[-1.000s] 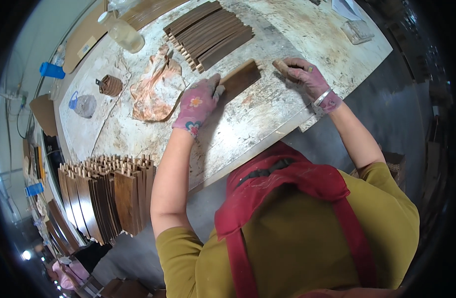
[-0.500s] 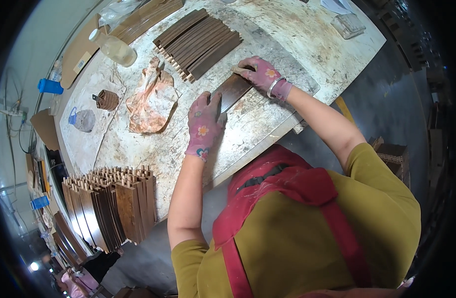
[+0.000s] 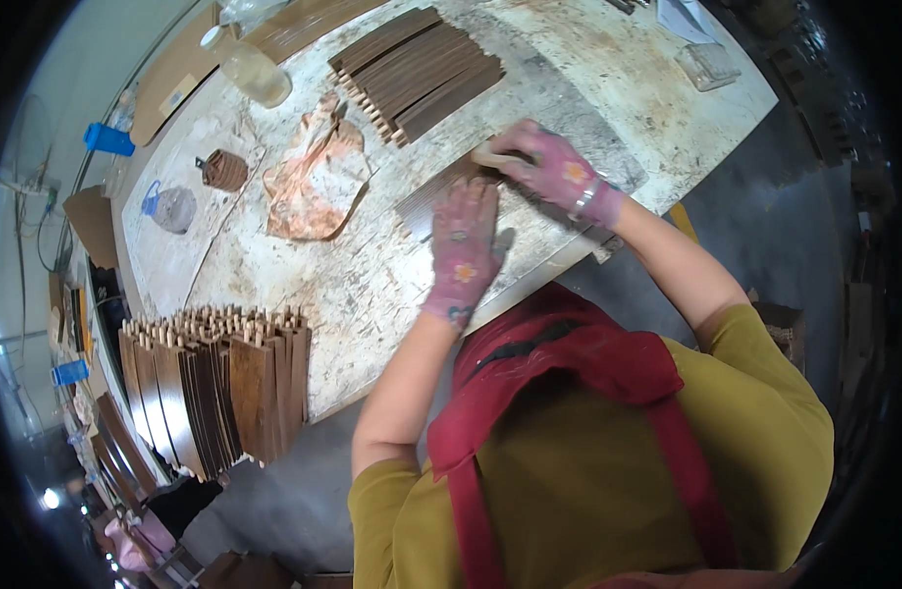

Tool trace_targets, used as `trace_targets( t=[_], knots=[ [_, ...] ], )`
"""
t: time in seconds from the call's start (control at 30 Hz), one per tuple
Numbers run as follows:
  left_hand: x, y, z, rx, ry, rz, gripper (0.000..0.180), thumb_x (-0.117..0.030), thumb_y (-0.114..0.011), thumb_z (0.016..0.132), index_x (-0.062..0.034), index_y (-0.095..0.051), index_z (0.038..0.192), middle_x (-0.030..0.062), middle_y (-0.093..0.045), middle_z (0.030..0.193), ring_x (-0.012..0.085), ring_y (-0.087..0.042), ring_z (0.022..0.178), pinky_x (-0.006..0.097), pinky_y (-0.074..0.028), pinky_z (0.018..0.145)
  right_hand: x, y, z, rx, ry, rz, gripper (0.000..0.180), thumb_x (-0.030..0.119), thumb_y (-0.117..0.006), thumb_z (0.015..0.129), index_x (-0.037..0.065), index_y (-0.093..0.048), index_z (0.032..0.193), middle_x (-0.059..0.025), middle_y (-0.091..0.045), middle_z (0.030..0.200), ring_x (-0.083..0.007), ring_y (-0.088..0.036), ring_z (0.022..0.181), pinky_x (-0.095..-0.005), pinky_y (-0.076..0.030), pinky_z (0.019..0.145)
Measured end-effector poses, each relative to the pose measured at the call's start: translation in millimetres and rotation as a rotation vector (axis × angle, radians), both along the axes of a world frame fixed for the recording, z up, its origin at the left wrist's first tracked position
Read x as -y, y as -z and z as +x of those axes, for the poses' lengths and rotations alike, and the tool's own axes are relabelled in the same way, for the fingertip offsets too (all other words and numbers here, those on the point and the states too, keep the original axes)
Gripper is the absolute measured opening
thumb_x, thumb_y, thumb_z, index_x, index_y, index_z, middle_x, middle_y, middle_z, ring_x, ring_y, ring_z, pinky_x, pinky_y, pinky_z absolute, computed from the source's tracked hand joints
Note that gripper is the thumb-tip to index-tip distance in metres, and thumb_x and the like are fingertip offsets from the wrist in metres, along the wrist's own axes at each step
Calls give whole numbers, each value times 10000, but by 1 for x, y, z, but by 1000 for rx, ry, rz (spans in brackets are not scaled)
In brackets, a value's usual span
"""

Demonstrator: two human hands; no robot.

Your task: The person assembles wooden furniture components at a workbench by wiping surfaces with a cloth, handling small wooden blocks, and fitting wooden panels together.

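Note:
A dark brown wooden slat lies on the worktable in front of me, partly covered by my hands. My left hand, in a pink flowered glove, rests across it with fingers stretched out together and thumb apart. At the slat's far right end, my right hand, gloved alike, has its fingers and thumb bent around the edge. The grip there is slightly blurred. Beyond the slat is a row of similar brown slats laid side by side, with pale dowel pegs at their ends.
Many pegged slats stand upright at the table's near left corner. A stained cloth, a bottle, a small brown ribbed object and a clear bag lie leftward. A clear packet sits far right on the table.
My left hand has slid rightward onto the slat, its fingers now flat. My right hand has shifted slightly right. The slat's top looks greyer and duller. The view has shifted a little.

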State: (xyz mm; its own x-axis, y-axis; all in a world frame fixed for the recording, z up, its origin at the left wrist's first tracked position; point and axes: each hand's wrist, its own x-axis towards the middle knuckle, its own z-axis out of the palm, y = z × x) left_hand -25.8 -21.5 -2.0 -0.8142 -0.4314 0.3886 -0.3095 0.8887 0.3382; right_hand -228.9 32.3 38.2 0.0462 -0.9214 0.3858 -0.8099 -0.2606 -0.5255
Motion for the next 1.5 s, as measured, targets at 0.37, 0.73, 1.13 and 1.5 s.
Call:
trace_targets(
  t=[0.37,0.73,1.13,1.5],
  knots=[
    [-12,25,0,48,-62,51,570,-348,-717,808,-27,-581,1260,185,-469,1401,379,-387,1358,549,-318,1094,78,36,57,-88,5,337,132,124,-616,876,150,-666,995,-101,-595,1036,-313,-618,956,-415,-511,805],
    [-13,29,1,28,-81,5,581,-370,-696,812,-22,-585,1263,177,-489,1398,387,-426,1316,544,-335,1083,56,-12,47,61,-330,163,193,143,-623,895,103,-670,1078,-133,-623,1101,-328,-640,1001,-402,-529,856],
    [-7,16,1,-71,-18,94,552,-333,-694,806,-29,-572,1250,200,-505,1338,388,-452,1257,534,-313,1089,115,22,65,-3,-220,188,296,219,-628,908,65,-633,1161,-113,-635,1119,-281,-607,1094,-371,-499,937],
    [40,3,96,197,-446,116,739,-357,-677,883,37,-403,1445,265,-386,1489,408,-332,1402,495,-205,1189,41,64,0,1237,404,84,431,211,-748,880,-44,-624,1204,-115,-684,1140,-202,-660,1049,-301,-530,921]
  ],
)
